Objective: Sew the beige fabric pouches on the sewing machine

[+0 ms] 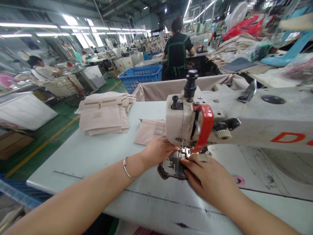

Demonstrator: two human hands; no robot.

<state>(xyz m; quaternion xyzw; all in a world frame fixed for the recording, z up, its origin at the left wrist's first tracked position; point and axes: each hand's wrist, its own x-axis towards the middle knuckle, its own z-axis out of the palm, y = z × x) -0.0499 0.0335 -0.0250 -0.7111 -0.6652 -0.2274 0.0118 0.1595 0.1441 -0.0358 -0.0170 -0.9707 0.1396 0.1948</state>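
A cream sewing machine (239, 120) with a red guard (204, 127) stands on the pale table (97, 156). My left hand (157, 150) reaches under the machine head from the left, fingers curled by the needle. My right hand (207, 178) lies just in front of the presser foot, fingers closed over the dark needle plate (171, 168). What the fingers pinch is hidden. A beige fabric piece (149, 131) lies flat behind my left hand.
A stack of beige zippered pouches (105, 112) sits at the table's far left. Beyond are a blue basket (140, 76), a person in a black shirt (177, 49) at another machine, and piles of fabric at the right.
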